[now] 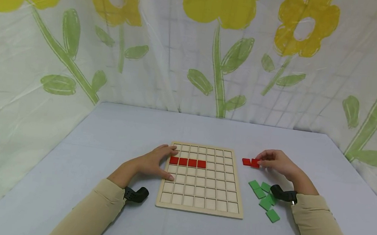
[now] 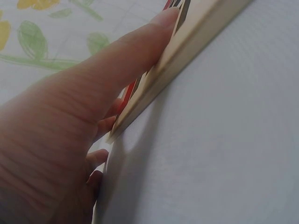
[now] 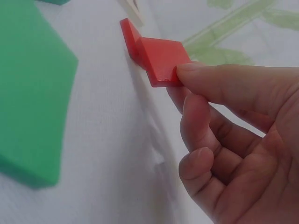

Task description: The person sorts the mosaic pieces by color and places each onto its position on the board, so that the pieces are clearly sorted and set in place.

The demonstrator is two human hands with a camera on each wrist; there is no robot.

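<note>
A wooden grid board (image 1: 198, 211) lies on the table, with a row of several red square tiles (image 1: 192, 163) in its cells starting from the left side. My left hand (image 1: 152, 162) rests spread over the board's left edge; its thumb (image 2: 135, 49) lies on the frame and other fingertips touch farther back. To the right of the board, my right hand (image 1: 279, 164) pinches a red tile (image 3: 163, 60) between thumb and fingers. Another red tile (image 1: 246, 162) sits just left of the pinched one.
Several green square tiles (image 1: 264, 204) lie loosely grouped on the table (image 1: 123, 126), between the board and my right wrist. A flower-printed curtain (image 1: 166, 66) hangs behind the table. Each wrist wears a black camera band (image 1: 136, 194).
</note>
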